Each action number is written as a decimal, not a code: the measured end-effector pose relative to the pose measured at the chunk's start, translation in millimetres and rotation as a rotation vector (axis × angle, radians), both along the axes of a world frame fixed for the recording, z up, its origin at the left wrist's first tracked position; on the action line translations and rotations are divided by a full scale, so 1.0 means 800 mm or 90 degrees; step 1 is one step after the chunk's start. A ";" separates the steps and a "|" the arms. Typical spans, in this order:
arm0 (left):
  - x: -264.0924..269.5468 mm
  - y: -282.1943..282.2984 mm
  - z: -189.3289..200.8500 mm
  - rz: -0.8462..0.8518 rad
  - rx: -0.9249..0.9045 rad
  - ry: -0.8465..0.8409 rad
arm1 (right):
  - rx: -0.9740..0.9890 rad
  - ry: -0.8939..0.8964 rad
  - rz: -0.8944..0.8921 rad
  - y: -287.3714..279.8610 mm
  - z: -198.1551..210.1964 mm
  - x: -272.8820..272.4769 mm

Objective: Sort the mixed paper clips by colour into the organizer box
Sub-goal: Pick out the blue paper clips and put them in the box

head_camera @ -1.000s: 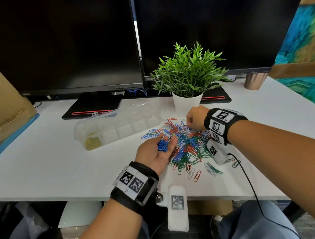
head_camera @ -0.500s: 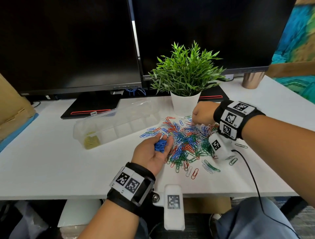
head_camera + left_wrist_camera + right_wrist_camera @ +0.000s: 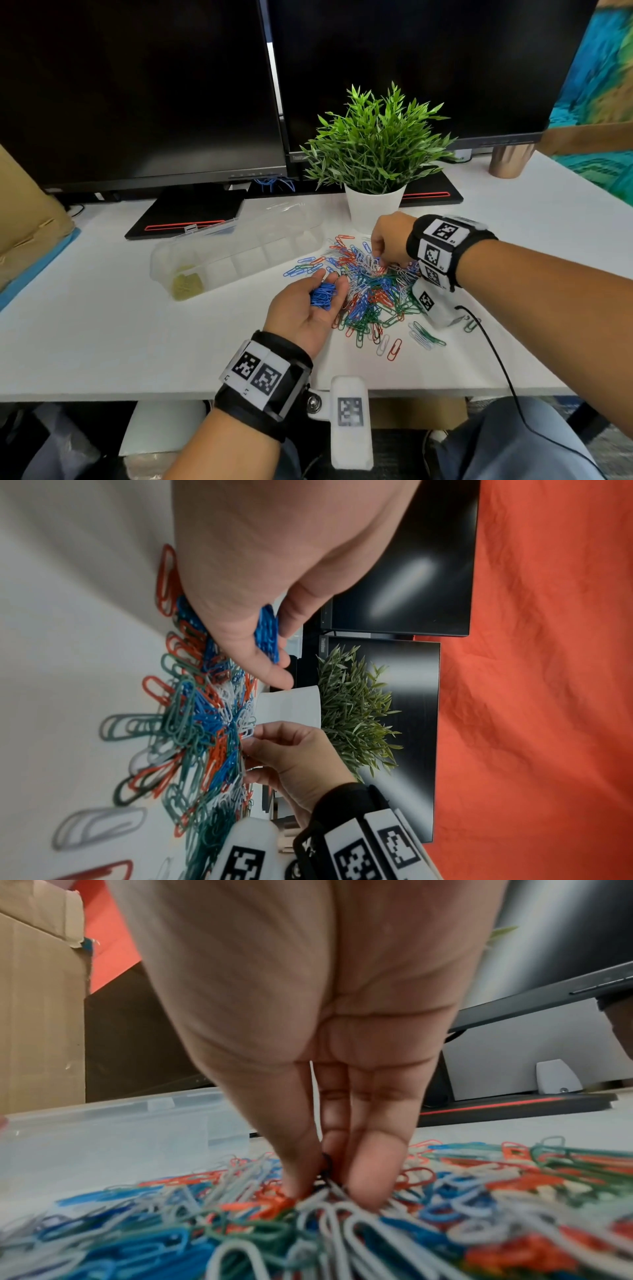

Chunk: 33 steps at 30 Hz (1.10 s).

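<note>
Bright even light; edges bowed; glare streak on monitor (image 3: 404,588); right-wrist foreground paper clips (image 3: 308,1231) blurred

Box (image 3: 239,253): on our desk (image 3: 102,325), left of the clips (image 3: 373,294).
Plant (image 3: 375,205): behind the clips, before our screens (image 3: 137,85).

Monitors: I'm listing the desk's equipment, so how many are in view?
2: the left monitor behind the organizer box, the right monitor behind the potted plant. None seems hidden.
</note>
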<state>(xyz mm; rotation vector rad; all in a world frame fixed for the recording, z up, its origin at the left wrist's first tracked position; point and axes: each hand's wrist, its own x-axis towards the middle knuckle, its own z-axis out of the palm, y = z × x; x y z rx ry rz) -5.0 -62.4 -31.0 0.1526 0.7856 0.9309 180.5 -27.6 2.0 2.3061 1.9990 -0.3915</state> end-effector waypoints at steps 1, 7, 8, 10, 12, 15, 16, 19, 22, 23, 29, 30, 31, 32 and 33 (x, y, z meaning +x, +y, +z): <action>-0.001 0.000 -0.001 0.000 0.000 -0.002 | 0.014 0.010 -0.005 -0.001 -0.001 0.002; -0.001 0.000 0.000 -0.003 0.003 -0.003 | 0.076 0.198 -0.070 -0.012 0.007 0.027; 0.000 -0.001 0.000 -0.004 0.002 -0.003 | 0.082 0.238 -0.076 -0.016 0.010 0.030; 0.001 -0.001 -0.001 -0.008 0.003 -0.009 | 0.070 0.292 -0.075 -0.022 0.016 0.032; 0.003 -0.001 -0.002 -0.014 0.005 -0.013 | 0.043 0.336 -0.076 -0.028 0.020 0.028; 0.007 -0.002 -0.003 -0.027 0.006 -0.024 | 0.032 0.418 -0.074 -0.039 0.026 0.017; 0.008 -0.004 -0.003 -0.034 0.007 -0.029 | 0.034 0.442 -0.067 -0.041 0.028 0.012; 0.013 -0.008 0.000 -0.061 0.016 -0.037 | 0.037 0.464 -0.029 -0.049 0.032 -0.008; 0.015 -0.012 0.001 -0.095 0.037 -0.068 | 0.036 0.445 0.021 -0.056 0.033 -0.029; 0.014 -0.012 0.002 -0.103 0.038 -0.082 | 0.038 0.444 0.028 -0.057 0.032 -0.035; 0.000 -0.005 0.001 -0.090 0.022 -0.067 | 0.083 0.462 0.022 -0.060 0.022 -0.043; -0.002 -0.004 0.001 -0.084 0.022 -0.065 | 0.082 0.467 0.022 -0.060 0.022 -0.046; -0.003 -0.005 0.000 -0.078 0.021 -0.064 | 0.083 0.467 0.023 -0.061 0.023 -0.049; -0.004 -0.005 0.000 -0.072 0.020 -0.062 | 0.088 0.463 0.020 -0.061 0.022 -0.052; -0.005 -0.006 0.002 -0.063 0.019 -0.060 | 0.094 0.453 0.014 -0.060 0.022 -0.054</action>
